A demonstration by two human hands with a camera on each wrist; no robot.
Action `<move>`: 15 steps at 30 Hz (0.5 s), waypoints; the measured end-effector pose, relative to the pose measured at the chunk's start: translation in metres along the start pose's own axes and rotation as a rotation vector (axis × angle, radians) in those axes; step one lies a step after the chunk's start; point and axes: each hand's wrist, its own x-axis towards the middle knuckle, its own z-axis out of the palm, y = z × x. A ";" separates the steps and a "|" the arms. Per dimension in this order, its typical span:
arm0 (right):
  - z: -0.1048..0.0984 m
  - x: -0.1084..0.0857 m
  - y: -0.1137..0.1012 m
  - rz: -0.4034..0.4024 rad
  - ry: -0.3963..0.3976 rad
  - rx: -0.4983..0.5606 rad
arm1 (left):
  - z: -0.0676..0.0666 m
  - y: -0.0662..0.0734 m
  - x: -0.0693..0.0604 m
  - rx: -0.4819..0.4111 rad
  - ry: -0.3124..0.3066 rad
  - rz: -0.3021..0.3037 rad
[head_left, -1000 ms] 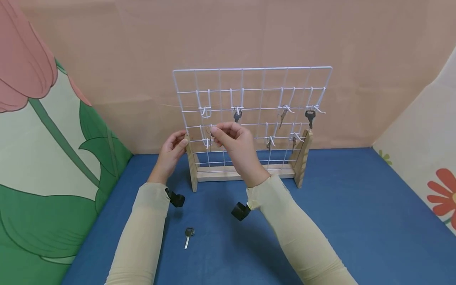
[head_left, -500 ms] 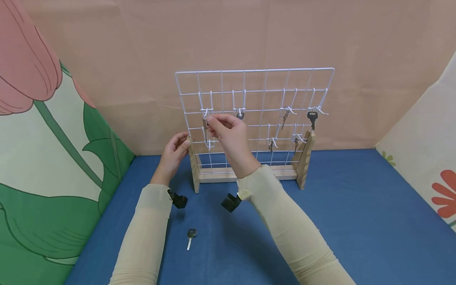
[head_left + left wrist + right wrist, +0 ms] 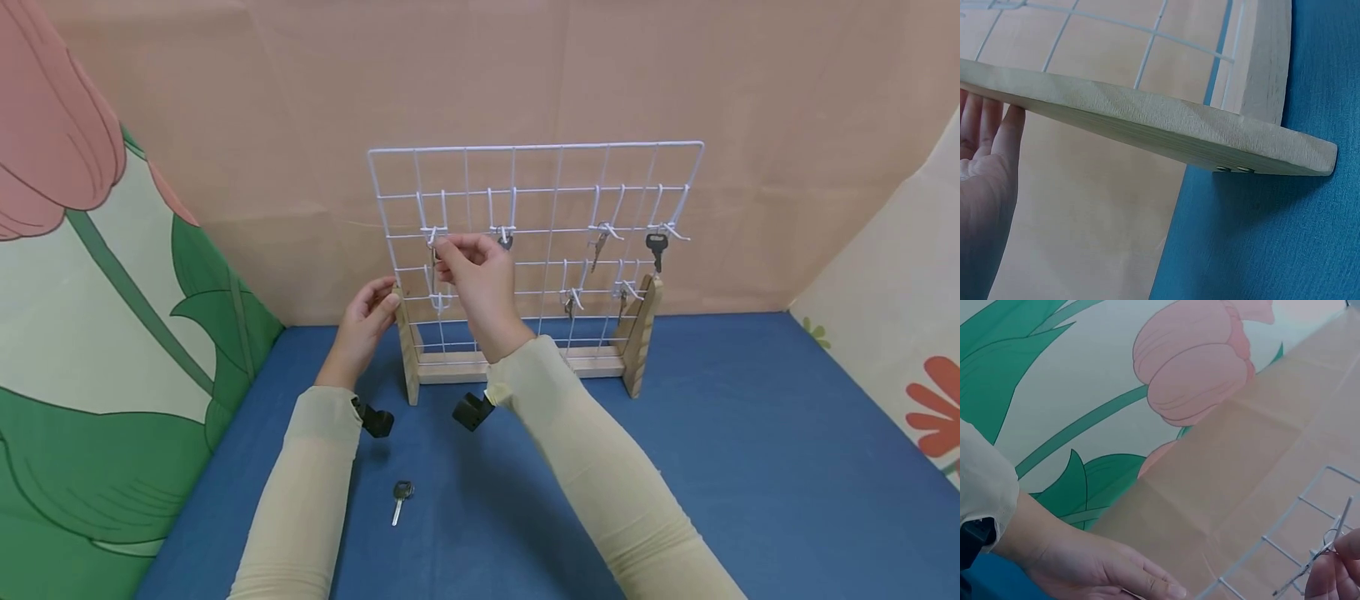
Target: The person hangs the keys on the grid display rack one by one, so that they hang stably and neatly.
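Observation:
My right hand (image 3: pixel 482 287) pinches a key (image 3: pixel 432 268) by its small ring (image 3: pixel 1330 539), at the upper left hook (image 3: pixel 433 232) of a white wire rack (image 3: pixel 534 148). The key hangs downward; whether its ring is over the hook cannot be made out. My left hand (image 3: pixel 362 329) holds the rack's left wooden upright (image 3: pixel 407 346) near its top, and the left wrist view shows fingers against that upright (image 3: pixel 1147 119). Another key (image 3: pixel 402 492), with a dark head, lies on the blue table in front of the rack.
Keys hang from other hooks, among them a black-headed key (image 3: pixel 657 246) at upper right and another key (image 3: pixel 599 248) beside it. A wooden base bar (image 3: pixel 453 372) joins the uprights. Behind stands a tan backdrop (image 3: pixel 300 125); a flower-printed panel (image 3: pixel 112 333) is at left.
My right hand has risen with the key from the lower left hook area to the upper left hook, then shifted slightly. The left hand stays on the upright.

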 end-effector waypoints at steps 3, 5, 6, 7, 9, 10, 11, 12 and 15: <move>-0.003 0.001 0.002 0.006 0.005 0.003 | 0.000 0.000 0.000 0.005 0.001 0.001; -0.006 0.000 0.003 0.014 0.004 0.011 | 0.000 -0.001 0.000 0.008 -0.005 0.001; -0.008 -0.001 0.003 0.020 0.000 0.016 | 0.000 -0.001 0.000 0.007 -0.008 0.001; -0.010 -0.003 0.004 0.025 -0.010 0.018 | 0.000 -0.001 0.000 0.006 -0.010 0.000; -0.014 -0.008 0.004 0.033 -0.035 0.026 | 0.000 -0.001 0.000 -0.004 -0.014 0.000; -0.017 -0.012 0.005 0.032 -0.053 0.027 | -0.001 -0.001 0.000 -0.006 -0.015 0.001; -0.019 -0.016 0.006 0.029 -0.075 0.032 | -0.001 -0.001 0.000 -0.010 -0.015 0.001; -0.022 -0.020 0.007 0.026 -0.101 0.038 | -0.001 -0.001 0.000 -0.011 -0.014 0.002; -0.033 -0.034 0.012 0.020 -0.166 0.053 | -0.002 0.001 0.000 -0.006 -0.014 0.001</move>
